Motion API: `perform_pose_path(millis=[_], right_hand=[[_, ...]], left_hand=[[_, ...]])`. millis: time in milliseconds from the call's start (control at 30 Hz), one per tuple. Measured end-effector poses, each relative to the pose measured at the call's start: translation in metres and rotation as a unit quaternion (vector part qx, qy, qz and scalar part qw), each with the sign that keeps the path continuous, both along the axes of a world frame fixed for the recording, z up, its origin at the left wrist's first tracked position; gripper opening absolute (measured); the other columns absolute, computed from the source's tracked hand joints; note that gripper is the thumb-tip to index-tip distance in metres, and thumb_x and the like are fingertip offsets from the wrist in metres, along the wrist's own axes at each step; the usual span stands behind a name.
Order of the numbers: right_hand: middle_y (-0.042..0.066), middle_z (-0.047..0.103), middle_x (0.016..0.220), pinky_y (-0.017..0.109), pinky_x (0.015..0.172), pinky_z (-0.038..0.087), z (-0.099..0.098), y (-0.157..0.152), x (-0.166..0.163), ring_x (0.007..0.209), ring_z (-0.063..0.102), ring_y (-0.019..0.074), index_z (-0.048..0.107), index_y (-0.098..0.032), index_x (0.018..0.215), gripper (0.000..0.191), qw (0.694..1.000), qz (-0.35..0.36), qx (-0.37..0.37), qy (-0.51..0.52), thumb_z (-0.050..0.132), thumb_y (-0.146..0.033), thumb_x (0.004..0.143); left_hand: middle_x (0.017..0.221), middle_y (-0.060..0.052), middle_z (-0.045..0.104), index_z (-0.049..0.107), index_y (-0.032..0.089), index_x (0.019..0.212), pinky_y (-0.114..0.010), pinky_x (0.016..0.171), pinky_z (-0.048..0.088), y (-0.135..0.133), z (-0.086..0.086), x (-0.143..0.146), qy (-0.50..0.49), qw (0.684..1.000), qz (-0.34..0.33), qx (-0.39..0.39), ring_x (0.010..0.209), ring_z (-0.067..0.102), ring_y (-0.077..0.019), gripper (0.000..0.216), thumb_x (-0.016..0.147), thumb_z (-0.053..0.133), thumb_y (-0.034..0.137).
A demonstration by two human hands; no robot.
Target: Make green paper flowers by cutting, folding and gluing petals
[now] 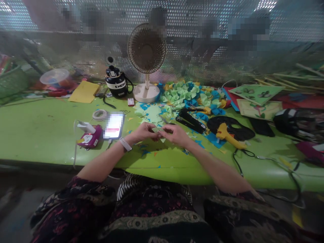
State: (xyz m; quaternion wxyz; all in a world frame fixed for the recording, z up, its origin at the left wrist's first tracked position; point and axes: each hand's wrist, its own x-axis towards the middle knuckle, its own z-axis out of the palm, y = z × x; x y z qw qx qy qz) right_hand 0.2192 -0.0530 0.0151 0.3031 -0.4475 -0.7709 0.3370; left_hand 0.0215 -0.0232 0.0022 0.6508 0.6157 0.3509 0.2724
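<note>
Both my hands meet over the middle of the green table [37, 128]. My left hand [143, 132] and my right hand [174, 134] pinch a small pale green paper piece [158, 130] between their fingertips, fingers closed on it. A white watch is on my left wrist. Paper scraps in blue and green lie on the table under and around the hands. Behind them sits a heap of folded green, blue and yellow paper pieces [187, 94].
A phone [113, 125] with a lit screen and a pink device [89, 137] lie to the left, near a tape roll [99, 114]. A yellow glue gun [227, 135], a black stapler [191, 122], a desk fan [146, 57] and a black jug [116, 82] stand nearby. A cable trails off the right edge.
</note>
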Motion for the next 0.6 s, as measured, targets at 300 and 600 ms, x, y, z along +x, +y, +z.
perform_pose_path(millis=[300,600], right_hand=[[0.002,0.067,0.067,0.028,0.062,0.044,0.01,0.004,0.009,0.061,0.059,0.0154,0.067,-0.018,0.078,0.034,0.998,-0.033,-0.021,0.053,0.059,-0.051,0.084],[0.002,0.068,0.066,0.029,0.065,0.05,0.007,0.007,0.008,0.061,0.063,0.0155,0.063,-0.019,0.077,0.027,0.99,-0.031,-0.079,0.11,0.065,-0.046,0.076]], left_hand=[[0.074,-0.003,0.07,0.068,0.009,0.088,-0.022,0.066,0.053,0.004,0.006,-0.005,-0.03,1.0,-0.007,-0.006,0.064,0.063,-0.0085,0.037,0.064,0.087,0.029],[0.074,-0.001,0.067,0.068,0.011,0.085,-0.023,0.069,0.051,0.011,0.002,-0.009,-0.038,0.999,0.027,0.009,0.066,0.061,-0.0085,0.018,0.072,0.074,0.023]])
